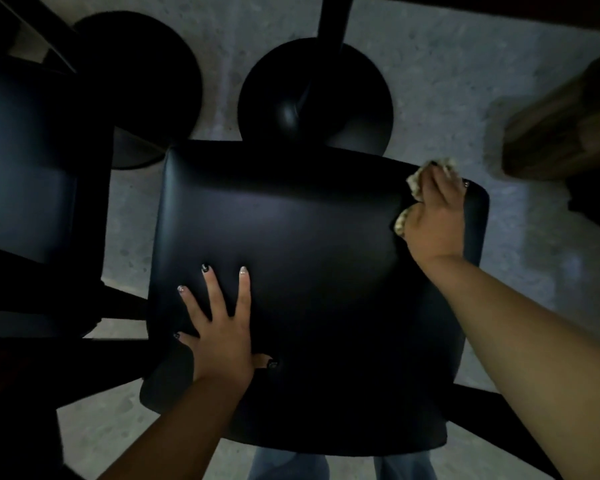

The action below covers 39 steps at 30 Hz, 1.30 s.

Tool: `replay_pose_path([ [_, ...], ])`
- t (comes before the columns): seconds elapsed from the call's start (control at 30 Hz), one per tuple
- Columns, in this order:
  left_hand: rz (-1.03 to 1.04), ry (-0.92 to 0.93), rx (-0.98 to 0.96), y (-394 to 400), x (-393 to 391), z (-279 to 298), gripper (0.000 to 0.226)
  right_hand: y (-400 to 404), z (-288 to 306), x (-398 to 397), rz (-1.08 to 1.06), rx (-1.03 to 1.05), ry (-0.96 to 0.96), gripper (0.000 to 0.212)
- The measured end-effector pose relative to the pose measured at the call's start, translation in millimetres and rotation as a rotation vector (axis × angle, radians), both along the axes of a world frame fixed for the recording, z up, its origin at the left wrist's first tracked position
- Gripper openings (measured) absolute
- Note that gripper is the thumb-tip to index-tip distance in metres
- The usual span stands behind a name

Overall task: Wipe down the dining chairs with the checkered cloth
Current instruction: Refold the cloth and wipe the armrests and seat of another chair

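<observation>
A black dining chair (pixel 305 237) fills the middle of the head view, its padded seat seen from above. My left hand (pixel 219 327) lies flat on the near left part of the seat, fingers spread and straight. My right hand (pixel 437 220) is at the seat's far right corner, fingers curled round the checkered cloth (pixel 414 183), which is bunched under the palm and pressed on the seat. Only small beige patterned bits of the cloth show around the hand.
A second dark chair (pixel 32 174) stands close on the left. Two round black table bases (pixel 316 95) (pixel 146 71) sit on the grey floor beyond the seat. A brown wooden piece (pixel 565 133) is at the right edge. My legs show below the seat.
</observation>
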<state>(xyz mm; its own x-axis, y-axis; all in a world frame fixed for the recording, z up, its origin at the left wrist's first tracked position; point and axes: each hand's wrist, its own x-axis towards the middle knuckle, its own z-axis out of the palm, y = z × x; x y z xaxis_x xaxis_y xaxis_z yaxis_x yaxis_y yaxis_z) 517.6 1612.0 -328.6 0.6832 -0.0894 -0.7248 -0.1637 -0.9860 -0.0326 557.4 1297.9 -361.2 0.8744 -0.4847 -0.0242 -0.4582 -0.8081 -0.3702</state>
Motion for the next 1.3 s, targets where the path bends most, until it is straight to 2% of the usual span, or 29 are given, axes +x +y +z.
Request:
replay_pose_path([
  [0.13, -0.043, 0.035, -0.011, 3, 6, 5, 0.154, -11, -4, -14, -0.247, 0.019, -0.059, 0.052],
  [0.3, -0.239, -0.042, -0.090, 29, 39, 14, 0.156, -25, -8, -32, -0.787, 0.180, -0.053, 0.045],
  [0.37, -0.132, -0.047, -0.095, 34, 55, 13, 0.158, -21, -7, -33, -0.818, 0.195, -0.045, 0.045],
  [0.47, 0.080, -0.038, -0.102, 32, 64, 4, 0.159, 7, -1, -36, -0.688, 0.121, -0.049, 0.051],
  [0.6, 0.097, -0.089, -0.149, 38, 58, -5, 0.159, 68, 2, -32, -0.422, 0.086, 0.014, 0.064],
  [0.83, 0.117, -0.126, -0.174, 41, 58, -7, 0.161, 207, 0, 58, 0.128, 0.155, 0.035, 0.060],
  [1.0, 0.356, -0.131, -0.253, 46, 49, -7, 0.159, 269, -5, 116, 0.705, 0.014, 0.129, 0.054],
  [1.1, 0.417, -0.132, -0.286, 46, 45, -7, 0.156, 288, -9, 131, 1.015, -0.086, 0.163, 0.050],
  [1.17, 0.430, -0.113, -0.274, 45, 49, -9, 0.158, 287, -8, 130, 1.097, -0.129, 0.156, 0.048],
  [1.3, 0.428, -0.085, -0.216, 40, 52, -6, 0.161, 260, -8, 104, 1.074, -0.135, 0.085, 0.049],
])
